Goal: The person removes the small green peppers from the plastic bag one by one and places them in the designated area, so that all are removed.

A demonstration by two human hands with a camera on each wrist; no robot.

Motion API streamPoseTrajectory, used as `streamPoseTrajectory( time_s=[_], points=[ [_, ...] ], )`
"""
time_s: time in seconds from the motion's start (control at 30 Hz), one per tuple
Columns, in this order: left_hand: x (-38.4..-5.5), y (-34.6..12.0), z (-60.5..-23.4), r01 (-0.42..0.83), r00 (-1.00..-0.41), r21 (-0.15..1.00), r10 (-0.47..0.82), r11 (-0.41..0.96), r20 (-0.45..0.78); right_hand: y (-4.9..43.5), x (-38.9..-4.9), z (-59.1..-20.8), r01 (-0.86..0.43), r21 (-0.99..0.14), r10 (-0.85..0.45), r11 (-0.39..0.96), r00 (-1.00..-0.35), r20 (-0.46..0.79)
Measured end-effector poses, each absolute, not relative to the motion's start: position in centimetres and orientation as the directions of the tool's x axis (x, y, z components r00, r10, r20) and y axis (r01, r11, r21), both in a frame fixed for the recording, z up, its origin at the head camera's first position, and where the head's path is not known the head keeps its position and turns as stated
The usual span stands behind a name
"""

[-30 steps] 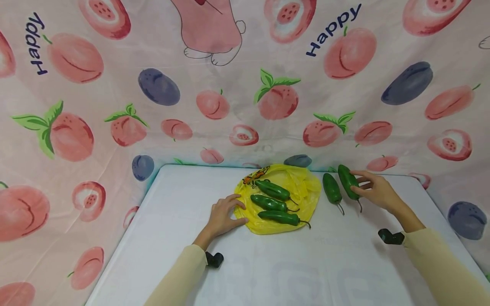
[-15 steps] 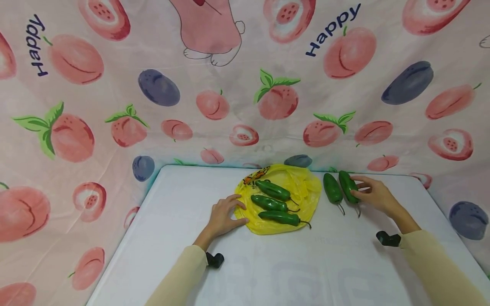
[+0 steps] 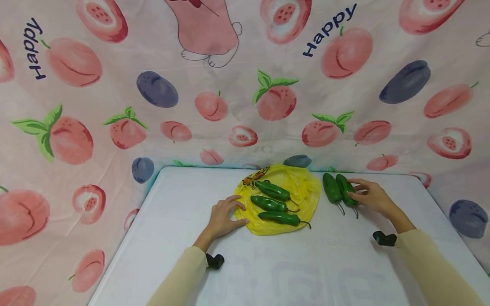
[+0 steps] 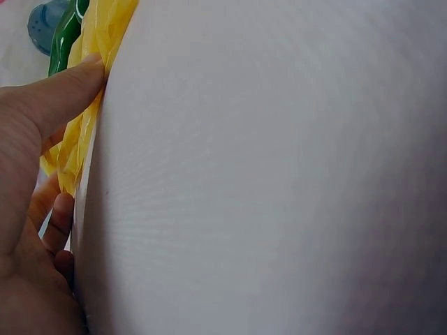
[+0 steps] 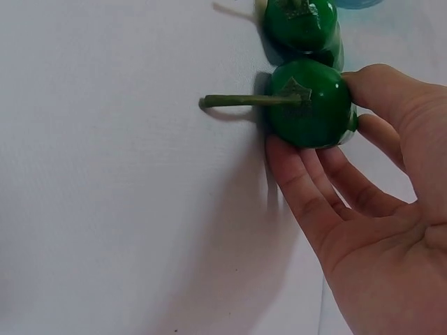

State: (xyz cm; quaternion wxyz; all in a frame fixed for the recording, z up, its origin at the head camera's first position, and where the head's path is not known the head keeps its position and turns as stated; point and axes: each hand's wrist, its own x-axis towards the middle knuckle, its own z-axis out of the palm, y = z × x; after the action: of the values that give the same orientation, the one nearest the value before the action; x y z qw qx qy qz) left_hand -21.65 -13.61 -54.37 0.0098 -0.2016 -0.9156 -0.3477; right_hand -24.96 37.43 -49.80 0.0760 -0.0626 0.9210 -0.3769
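Note:
My right hand (image 3: 374, 197) holds a glossy green chili pepper (image 3: 345, 187) from its right side, thumb on top and fingers along the side. Its stem points toward me, and in the right wrist view the thumb and fingers lie around the stem end (image 5: 318, 122). A second green pepper (image 3: 331, 188) lies close beside it on the left. My left hand (image 3: 222, 216) rests at the left edge of a flattened yellow plastic bag (image 3: 302, 180), thumb and fingertips spread on its rim. On the bag lie three more green peppers (image 3: 281, 218), side by side with stems to the right.
A white-covered table (image 3: 183, 187) bears the bag and peppers. Behind it hangs a pink cloth (image 3: 237, 76) printed with peaches and plums. A dark camera mount (image 3: 384, 239) sits at the right wrist, and another camera mount (image 3: 215, 261) at the left.
My right hand has moved the held pepper left and toward me, down beside the second pepper. My left hand and the peppers on the bag have stayed in place.

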Motion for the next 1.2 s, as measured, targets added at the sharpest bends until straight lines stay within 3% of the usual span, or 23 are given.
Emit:
streamPoseTrajectory(
  time_s=[1.2],
  points=[
    [-21.63, -13.56, -54.47, 0.359, -0.925, 0.626, 0.354, 0.692, 0.139, 37.39, -25.43, -49.52, -0.034, -0.703, -0.186, 0.710, -0.973, -0.140]
  ],
)
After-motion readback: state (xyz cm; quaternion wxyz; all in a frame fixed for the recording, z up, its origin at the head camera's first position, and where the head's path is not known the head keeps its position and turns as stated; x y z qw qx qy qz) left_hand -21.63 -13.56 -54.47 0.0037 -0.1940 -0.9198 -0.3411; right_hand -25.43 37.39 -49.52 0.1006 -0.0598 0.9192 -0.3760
